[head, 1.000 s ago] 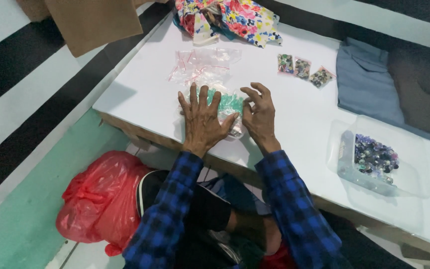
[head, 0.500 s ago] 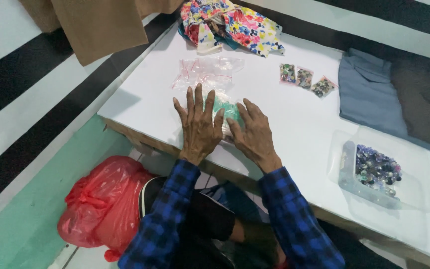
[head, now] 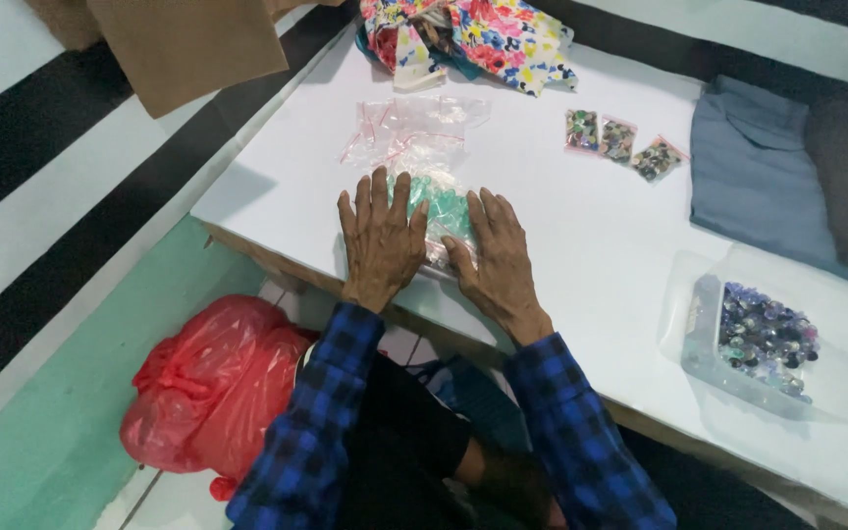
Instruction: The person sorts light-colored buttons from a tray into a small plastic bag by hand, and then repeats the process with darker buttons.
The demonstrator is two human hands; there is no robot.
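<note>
My left hand [head: 381,238] and my right hand [head: 496,258] lie flat, palms down, side by side on a small clear plastic bag of pale green beads [head: 441,208] near the front edge of the white table [head: 561,226]. The fingers of both hands are spread and press the bag against the tabletop. Most of the bag is hidden under my hands. Just beyond it lies a pile of empty clear zip bags [head: 409,128].
Three small filled bead packets [head: 618,140] lie mid-table. A clear tray of dark beads [head: 756,339] stands at the right. Floral cloth [head: 473,34] is at the back, grey folded fabric [head: 768,177] at the far right. A red plastic bag [head: 213,383] sits on the floor.
My right hand, raised with curled fingers a second ago, has come down flat onto the bag beside the left hand. The view has shifted slightly.
</note>
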